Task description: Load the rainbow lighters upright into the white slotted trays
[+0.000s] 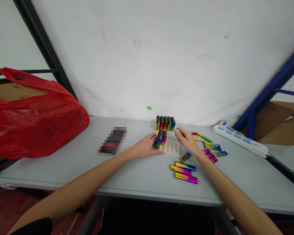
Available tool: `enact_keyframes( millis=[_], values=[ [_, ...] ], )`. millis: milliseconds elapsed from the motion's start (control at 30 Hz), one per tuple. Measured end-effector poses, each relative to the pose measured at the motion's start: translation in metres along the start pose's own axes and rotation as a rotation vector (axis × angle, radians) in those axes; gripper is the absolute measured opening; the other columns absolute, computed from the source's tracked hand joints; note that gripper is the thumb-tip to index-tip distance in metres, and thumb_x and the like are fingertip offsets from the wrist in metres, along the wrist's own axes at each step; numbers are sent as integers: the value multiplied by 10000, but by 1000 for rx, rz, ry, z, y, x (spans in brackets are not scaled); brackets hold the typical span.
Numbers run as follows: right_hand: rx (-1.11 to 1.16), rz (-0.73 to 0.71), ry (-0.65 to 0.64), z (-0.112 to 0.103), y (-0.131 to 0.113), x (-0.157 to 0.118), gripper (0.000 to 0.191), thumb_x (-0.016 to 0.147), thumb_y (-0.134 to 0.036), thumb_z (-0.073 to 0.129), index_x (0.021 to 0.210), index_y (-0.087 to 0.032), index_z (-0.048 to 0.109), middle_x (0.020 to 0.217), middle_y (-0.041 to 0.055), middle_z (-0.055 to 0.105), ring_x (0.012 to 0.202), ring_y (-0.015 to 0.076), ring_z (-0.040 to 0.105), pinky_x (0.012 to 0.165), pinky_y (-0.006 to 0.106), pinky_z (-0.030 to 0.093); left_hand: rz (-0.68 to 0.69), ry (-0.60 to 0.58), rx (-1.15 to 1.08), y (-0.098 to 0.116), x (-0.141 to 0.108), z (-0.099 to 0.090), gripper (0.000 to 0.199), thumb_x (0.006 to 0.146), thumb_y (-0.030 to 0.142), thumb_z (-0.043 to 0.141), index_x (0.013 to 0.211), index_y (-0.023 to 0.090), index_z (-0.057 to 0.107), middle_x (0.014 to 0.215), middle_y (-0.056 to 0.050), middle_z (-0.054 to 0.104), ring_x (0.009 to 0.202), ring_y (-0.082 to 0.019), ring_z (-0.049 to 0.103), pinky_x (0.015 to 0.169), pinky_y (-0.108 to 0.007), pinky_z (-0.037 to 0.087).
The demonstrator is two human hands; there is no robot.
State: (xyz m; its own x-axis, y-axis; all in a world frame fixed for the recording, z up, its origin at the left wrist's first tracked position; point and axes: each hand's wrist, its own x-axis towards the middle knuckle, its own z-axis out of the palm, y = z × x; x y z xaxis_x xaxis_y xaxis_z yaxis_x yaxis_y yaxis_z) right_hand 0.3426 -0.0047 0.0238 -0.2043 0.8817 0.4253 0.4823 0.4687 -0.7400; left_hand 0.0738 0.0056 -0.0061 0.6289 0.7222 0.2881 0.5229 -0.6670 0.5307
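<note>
Near the middle of the grey table lies a white tray [172, 148] with rows of round holes. Blue and magenta lighters [161, 139] stand upright in its left part, while holes to the right are bare. My left hand [147, 146] grips the tray's left edge, thumb along the near side and fingers behind the standing lighters. Above the tray's right far corner, my right hand [187, 142] is closed on a green lighter [179, 131], mostly covered by the fingers. Behind the tray, a full block of multicoloured lighters [165, 124] with black tops stands by the wall.
Loose lighters [186, 178] lie in front of the tray, and several more [212, 147] lie right of my right hand. A phone [112, 142] rests at left, beside a bulging red plastic bag [39, 120]. A white power strip [240, 140] lies at right.
</note>
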Motion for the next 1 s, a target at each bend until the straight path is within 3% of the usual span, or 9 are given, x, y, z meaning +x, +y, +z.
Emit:
enact_keyframes(
  millis=[167, 333, 500, 667, 800, 867, 1000],
  values=[
    [-93, -8, 122, 14, -5, -6, 637, 1020, -762, 501, 645, -262, 379, 618, -28, 410, 632, 158, 420, 624, 310, 334, -7, -11, 7, 0, 0, 0, 821, 920, 701, 838, 1528, 194, 620, 1550, -193, 648, 1465, -400, 608, 1316, -526, 453],
    [-140, 8, 155, 21, -5, -6, 477, 984, -577, 507, 639, -267, 393, 585, -21, 426, 619, 171, 443, 620, 311, 319, -2, -4, -1, 0, 0, 0, 815, 922, 716, 828, 1520, 200, 626, 1539, -194, 656, 1451, -401, 619, 1312, -536, 461],
    [-164, -10, 183, 16, -8, -6, 453, 1012, -571, 484, 678, -273, 409, 596, -21, 488, 619, 178, 473, 619, 308, 348, -11, -2, -4, -1, 0, 0, 824, 910, 720, 834, 1524, 210, 628, 1537, -188, 660, 1461, -408, 614, 1308, -542, 468],
    [-181, -58, 52, 2, -21, -8, 415, 1136, -585, 419, 881, -271, 512, 724, -8, 615, 681, 199, 593, 671, 310, 436, -16, -13, -8, 1, 0, -1, 831, 916, 716, 826, 1535, 201, 620, 1549, -194, 649, 1462, -413, 614, 1312, -541, 466],
    [-326, -243, -63, -7, -25, -8, 462, 1165, -589, 391, 864, -266, 528, 874, 70, 680, 823, 236, 649, 768, 342, 487, -35, -20, 5, 3, 0, -2, 839, 919, 714, 827, 1534, 184, 615, 1561, -200, 636, 1488, -407, 594, 1329, -524, 445],
    [-399, -276, -118, -7, -25, -8, 491, 1166, -601, 398, 834, -265, 535, 845, 69, 675, 787, 236, 634, 755, 346, 473, -33, -27, 10, 3, 0, -2, 830, 922, 707, 827, 1526, 176, 619, 1562, -200, 636, 1501, -405, 584, 1333, -515, 439],
    [-396, -173, -171, -3, -23, -10, 498, 1159, -588, 448, 789, -264, 529, 684, 22, 640, 629, 213, 585, 671, 332, 420, -28, -42, 25, 2, 0, -2, 835, 935, 703, 819, 1541, 171, 600, 1572, -205, 627, 1503, -400, 580, 1331, -516, 438]
  ],
)
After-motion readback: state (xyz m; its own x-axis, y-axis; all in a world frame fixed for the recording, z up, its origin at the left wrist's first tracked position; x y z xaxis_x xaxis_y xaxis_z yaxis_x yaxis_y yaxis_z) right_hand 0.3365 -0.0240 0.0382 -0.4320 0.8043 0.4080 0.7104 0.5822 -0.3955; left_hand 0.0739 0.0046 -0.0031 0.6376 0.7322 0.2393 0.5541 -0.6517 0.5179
